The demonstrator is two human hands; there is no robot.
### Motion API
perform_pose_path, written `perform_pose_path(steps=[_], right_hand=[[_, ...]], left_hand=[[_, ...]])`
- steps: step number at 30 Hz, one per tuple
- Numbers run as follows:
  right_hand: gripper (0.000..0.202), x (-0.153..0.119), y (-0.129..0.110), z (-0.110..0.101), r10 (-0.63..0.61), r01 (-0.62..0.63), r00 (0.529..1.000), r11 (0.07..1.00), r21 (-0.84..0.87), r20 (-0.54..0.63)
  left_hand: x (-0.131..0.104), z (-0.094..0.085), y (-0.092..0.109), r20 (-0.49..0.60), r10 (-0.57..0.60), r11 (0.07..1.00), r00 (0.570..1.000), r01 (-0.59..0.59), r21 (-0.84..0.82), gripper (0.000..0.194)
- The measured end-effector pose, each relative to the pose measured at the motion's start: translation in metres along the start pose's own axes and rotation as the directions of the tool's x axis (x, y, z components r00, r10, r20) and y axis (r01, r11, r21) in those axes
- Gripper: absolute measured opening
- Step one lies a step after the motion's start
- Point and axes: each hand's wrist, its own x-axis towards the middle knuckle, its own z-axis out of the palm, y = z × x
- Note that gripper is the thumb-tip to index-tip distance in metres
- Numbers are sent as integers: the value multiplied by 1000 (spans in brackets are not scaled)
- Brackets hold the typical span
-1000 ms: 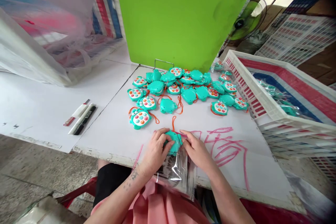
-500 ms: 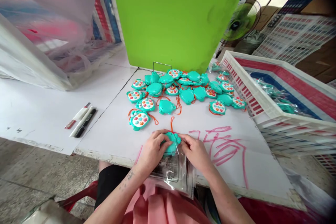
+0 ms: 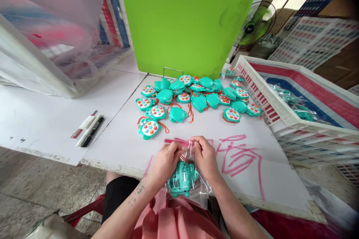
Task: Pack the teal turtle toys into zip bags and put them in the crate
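A clear plastic bag (image 3: 202, 190) hangs between my hands at the table's front edge. Inside it lies a teal turtle-shaped toy (image 3: 182, 179), back side up under the bag's dark print, its orange cord near the mouth. My left hand (image 3: 168, 158) pinches the left of the bag's mouth. At the upper right corner, the fingers of my right hand (image 3: 206, 157) are closed on the same bag. Beyond them lies a heap of similar toys (image 3: 199, 102), some showing white faces with coloured buttons and orange cords.
A green board (image 3: 185, 18) stands behind the heap, with a wire loop (image 3: 173, 69) at its foot. To the right is a white basket (image 3: 288, 119) holding bagged toys. Markers and a cutter (image 3: 89, 130) lie left. A fan (image 3: 249, 28) stands behind.
The turtle toy has gone from the bag's mouth down inside the bag, cord included. Both hands have moved from the toy to the upper edge of the bag.
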Motion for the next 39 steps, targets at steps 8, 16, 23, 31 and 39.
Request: perform_pose_path(steps=[8,16,23,31,39], right_hand=[[20,1,3,-20,18,-32,994,991,126,105],[19,7,7,-23,-81,78,995,996,-50,-56],[20,12,10,-4,-212,279,954,891,-358,214],[27,16,7,11,-136,298,922,847,-441,363],[26,17,10,5,-155,235,869,965,-116,471]], left_hand=[[0,-7,-15,-198,-127,985,972,99,-144,41],[10,1,-13,92,-279,929,956,293,-225,26],[7,9,-19,69,-361,870,930,363,-333,28],[6,5,-16,49,-346,887,937,343,-309,25],[4,6,-17,62,-359,865,931,357,-353,25]])
